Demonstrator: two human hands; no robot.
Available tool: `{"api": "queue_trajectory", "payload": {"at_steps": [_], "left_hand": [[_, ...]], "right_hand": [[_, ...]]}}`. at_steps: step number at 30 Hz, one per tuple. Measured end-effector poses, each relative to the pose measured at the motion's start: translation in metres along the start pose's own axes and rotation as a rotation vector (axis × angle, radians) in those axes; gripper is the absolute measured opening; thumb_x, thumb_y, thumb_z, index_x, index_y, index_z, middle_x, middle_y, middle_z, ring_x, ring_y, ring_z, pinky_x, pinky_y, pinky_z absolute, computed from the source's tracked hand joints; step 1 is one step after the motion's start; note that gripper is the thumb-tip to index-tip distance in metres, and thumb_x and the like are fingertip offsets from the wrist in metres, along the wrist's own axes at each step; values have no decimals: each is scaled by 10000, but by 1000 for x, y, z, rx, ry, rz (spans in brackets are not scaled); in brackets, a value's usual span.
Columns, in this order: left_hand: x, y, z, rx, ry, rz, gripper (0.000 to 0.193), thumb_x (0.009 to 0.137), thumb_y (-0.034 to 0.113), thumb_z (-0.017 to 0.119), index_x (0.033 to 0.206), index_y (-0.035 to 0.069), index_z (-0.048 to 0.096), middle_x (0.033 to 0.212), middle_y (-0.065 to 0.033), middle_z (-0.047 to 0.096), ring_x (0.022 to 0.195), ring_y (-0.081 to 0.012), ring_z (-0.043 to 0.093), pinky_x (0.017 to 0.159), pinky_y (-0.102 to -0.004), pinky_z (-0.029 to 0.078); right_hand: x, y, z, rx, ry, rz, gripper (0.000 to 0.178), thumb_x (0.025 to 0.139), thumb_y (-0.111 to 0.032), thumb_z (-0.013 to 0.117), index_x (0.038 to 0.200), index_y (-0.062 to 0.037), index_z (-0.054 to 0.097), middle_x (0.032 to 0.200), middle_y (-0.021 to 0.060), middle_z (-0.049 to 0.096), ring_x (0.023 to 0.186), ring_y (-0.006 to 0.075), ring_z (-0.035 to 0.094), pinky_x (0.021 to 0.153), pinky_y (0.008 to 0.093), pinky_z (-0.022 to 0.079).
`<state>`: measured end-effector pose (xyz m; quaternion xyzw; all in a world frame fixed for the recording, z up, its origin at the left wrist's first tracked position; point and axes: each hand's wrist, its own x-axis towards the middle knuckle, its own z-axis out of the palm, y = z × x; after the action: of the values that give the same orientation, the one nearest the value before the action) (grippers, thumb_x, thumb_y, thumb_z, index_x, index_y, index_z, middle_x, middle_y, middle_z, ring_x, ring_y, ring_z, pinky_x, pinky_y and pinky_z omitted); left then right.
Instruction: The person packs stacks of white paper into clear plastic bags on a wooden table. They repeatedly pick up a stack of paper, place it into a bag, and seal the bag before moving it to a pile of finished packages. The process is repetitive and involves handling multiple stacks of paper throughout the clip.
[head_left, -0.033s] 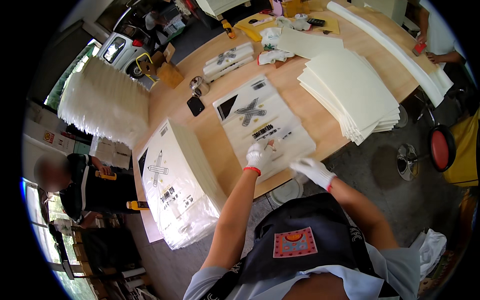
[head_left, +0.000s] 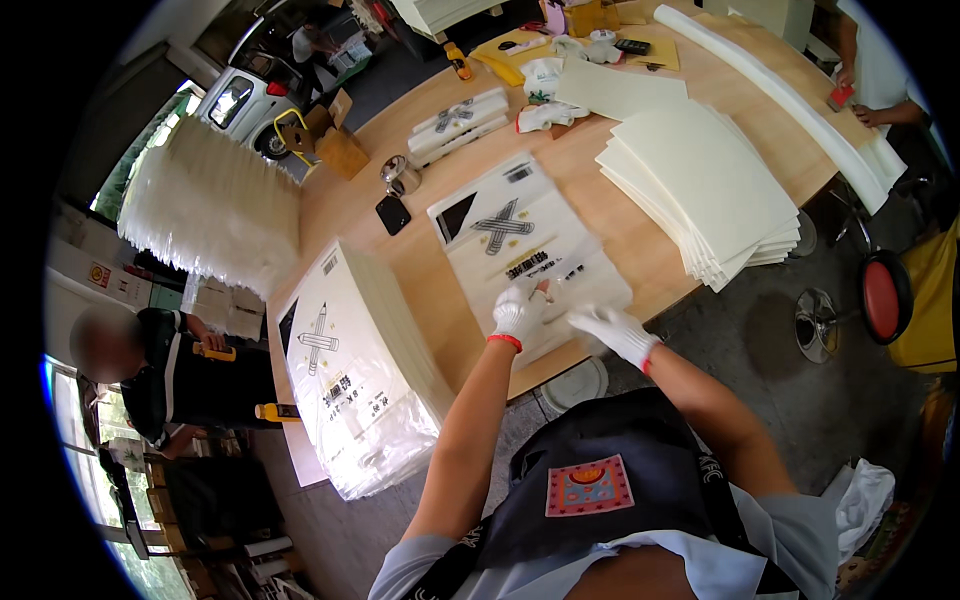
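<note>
A flat clear plastic bag [head_left: 575, 262] printed with crossed pencils lies in front of me, with white sheets inside or under it. My left hand [head_left: 520, 308], in a white glove with a red cuff, rests on its near part. Its fingers are bent together, bare fingertips showing, and seem to pinch the film. At the bag's near right edge is my right hand [head_left: 615, 332], also gloved, fingers stretched out and slightly blurred; nothing shows in it. To the left stands a tall stack of filled printed bags [head_left: 345, 375].
A fanned stack of cream sheets [head_left: 705, 180] lies right of the bag. Beyond the bag are a metal tin [head_left: 400, 175], a phone [head_left: 393, 213] and rolled bags [head_left: 460, 125]. A long white roll [head_left: 770, 95] lies far right. One person [head_left: 190, 365] stands left, another [head_left: 885, 75] far right.
My right hand has moved a little left, closer to the bag's near edge. My left hand stays in place on the bag.
</note>
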<state>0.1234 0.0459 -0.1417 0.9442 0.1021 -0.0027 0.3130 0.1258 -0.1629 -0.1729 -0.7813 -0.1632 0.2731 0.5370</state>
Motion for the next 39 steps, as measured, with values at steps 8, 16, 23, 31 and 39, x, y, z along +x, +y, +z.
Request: {"api": "queue_trajectory", "payload": {"at_steps": [8,16,23,31,39], "left_hand": [[24,-1,-60,-1334,232,130,165,906,112,516,1066,90,548,881,-94,646,689,-154,585,671,-301,506],[-10,98,-45,-591,-10,277,164,797,13,603,946,81,599,822,-48,624,662,-180,590,599,-298,484],[-110,166,-24,-275,-21,803,276,674,0,610,922,121,595,749,-119,595,726,-324,617,641,-411,492],[-48,81,9,-639,37,115,147,906,97,551,1016,64,642,757,-30,615,613,-76,529,547,-236,435],[3,100,69,-914,-314,305,279,935,104,493,1192,-4,505,1003,-73,620,715,-88,562,657,-228,474]], "right_hand": [[56,-29,0,-550,9,6,495,903,-495,444,854,-43,639,837,146,669,765,276,629,757,445,471],[21,-61,-38,161,105,-113,488,884,-499,477,937,-43,643,854,78,684,800,189,650,742,374,495],[-81,-53,-48,-362,-52,-259,350,873,-353,504,1098,-97,584,1068,106,606,968,215,583,778,381,478],[-55,-66,-121,-1031,329,-149,289,814,-286,580,1043,-109,572,1001,103,580,965,254,565,731,380,475],[-45,-9,-224,-1344,436,-64,244,789,-251,595,943,-63,575,876,87,612,741,292,630,616,404,508]]}}
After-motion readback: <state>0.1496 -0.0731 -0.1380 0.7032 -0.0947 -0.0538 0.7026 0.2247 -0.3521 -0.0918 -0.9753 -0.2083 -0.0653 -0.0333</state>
